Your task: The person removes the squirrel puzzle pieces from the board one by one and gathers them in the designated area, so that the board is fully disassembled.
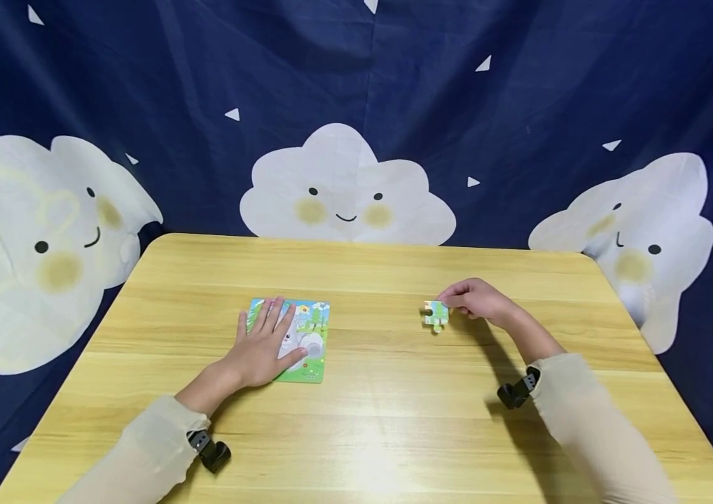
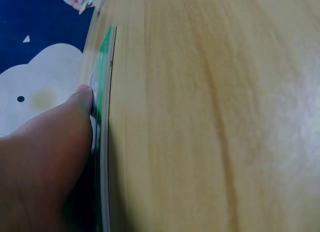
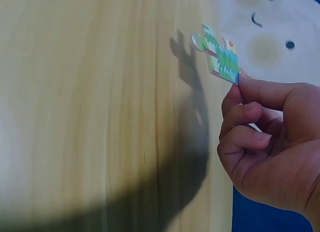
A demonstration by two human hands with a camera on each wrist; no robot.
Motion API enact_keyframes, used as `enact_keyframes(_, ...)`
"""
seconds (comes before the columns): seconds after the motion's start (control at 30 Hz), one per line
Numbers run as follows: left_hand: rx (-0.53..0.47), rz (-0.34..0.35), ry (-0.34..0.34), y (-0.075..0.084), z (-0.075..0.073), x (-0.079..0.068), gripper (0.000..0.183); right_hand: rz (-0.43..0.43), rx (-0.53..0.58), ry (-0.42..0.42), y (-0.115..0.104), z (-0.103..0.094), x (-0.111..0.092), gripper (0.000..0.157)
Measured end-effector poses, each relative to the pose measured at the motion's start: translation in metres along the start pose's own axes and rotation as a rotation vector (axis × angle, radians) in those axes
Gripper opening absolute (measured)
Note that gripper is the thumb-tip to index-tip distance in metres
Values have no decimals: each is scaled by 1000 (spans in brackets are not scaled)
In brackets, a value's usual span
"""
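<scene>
A jigsaw piece [image 1: 437,313] with a green tree print is pinched at its corner by my right hand [image 1: 476,299], between thumb and forefinger. In the right wrist view the piece [image 3: 220,55] is held up off the table and its shadow falls on the wood; the other fingers are curled in. My left hand [image 1: 262,353] lies spread on a square jigsaw board [image 1: 315,343] printed with a pale animal on green and blue, covering its left part. From the left wrist the board [image 2: 106,76] shows edge-on, with the thumb [image 2: 82,99] resting on it.
The wooden table [image 1: 382,413] stretches around both hands. Behind it hangs a dark blue cloth [image 1: 356,70] with white smiling clouds. A small black camera [image 1: 213,451] hangs at the left wrist and another black camera [image 1: 516,392] at the right.
</scene>
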State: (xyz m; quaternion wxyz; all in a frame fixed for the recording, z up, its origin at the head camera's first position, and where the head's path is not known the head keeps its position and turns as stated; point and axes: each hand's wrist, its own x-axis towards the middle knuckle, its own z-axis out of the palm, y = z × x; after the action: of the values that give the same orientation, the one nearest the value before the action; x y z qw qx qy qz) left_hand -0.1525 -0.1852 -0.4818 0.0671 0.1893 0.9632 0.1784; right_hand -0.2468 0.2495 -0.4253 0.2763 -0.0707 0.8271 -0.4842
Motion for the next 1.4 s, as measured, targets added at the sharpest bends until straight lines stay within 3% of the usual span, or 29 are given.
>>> enact_keyframes(0.23, 29, -18, -29, -1, 2, 1, 89, 20, -2, 19, 17, -23, -12, 33)
enact_keyframes(0.47, 32, -21, -16, -1, 2, 2, 89, 57, -47, 47, 30, -32, -17, 33)
enact_keyframes(0.93, 43, -22, -21, -3, 3, 2, 89, 46, -181, 171, 39, -24, -13, 26)
enact_keyframes(1.4, 46, -36, -47, -8, 8, 3, 90, 11, -190, 219, 43, -20, -14, 23)
